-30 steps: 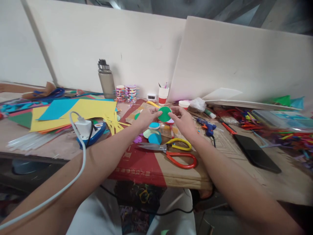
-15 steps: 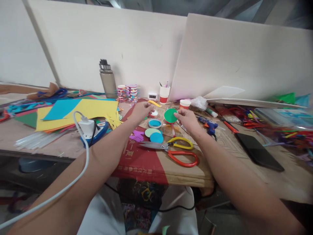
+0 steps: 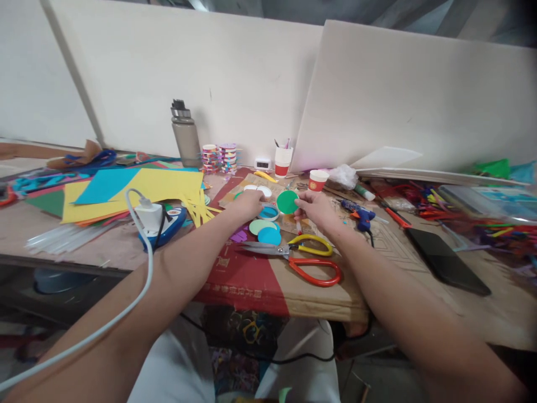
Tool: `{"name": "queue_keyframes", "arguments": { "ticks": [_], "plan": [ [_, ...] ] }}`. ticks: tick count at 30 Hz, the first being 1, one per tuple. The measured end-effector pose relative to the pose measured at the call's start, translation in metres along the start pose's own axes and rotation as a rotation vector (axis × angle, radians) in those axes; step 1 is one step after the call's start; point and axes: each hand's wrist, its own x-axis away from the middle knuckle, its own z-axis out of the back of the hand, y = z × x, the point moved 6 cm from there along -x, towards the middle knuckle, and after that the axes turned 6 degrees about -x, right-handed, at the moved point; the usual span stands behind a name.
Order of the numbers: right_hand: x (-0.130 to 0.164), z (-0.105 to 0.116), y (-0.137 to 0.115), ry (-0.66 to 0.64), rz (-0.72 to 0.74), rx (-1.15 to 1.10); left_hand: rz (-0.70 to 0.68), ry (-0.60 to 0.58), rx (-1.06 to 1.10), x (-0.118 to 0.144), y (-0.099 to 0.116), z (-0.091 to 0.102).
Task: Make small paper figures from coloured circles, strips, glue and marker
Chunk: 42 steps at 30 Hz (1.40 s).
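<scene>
My right hand pinches a round green paper disc by its right edge, holding it face up above the cardboard. My left hand is closed, fingers curled together, at the left edge of a blue disc with a white rim; whatever is in its fingertips is hidden. White discs lie just behind that hand. Nearer me a pale green disc and a blue disc overlap, with purple paper pieces beside them. Large scissors with yellow and red handles lie in front, blades pointing left.
Coloured paper sheets and a power strip with a white cable are at left. A bottle, paper cups and a small clock stand behind. On the right lie a glue gun and a phone.
My left hand has come down and slightly right, from over the white disc to the blue disc's edge. My right hand has shifted slightly left with the green disc.
</scene>
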Motion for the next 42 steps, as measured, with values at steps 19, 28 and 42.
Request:
{"name": "queue_keyframes", "arguments": {
  "ticks": [19, 28, 42],
  "plan": [
    [0.029, -0.006, -0.043, 0.069, 0.843, 0.368, 0.053, 0.12, 0.947, 0.005, 0.013, 0.006],
    [0.031, -0.007, -0.045, 0.074, 0.995, 0.489, 0.186, -0.136, 1.749, 0.007, 0.027, 0.003],
    [0.025, -0.015, -0.036, -0.013, 1.028, 0.68, 0.135, -0.095, 1.898, 0.002, 0.029, -0.003]
  ]
}}
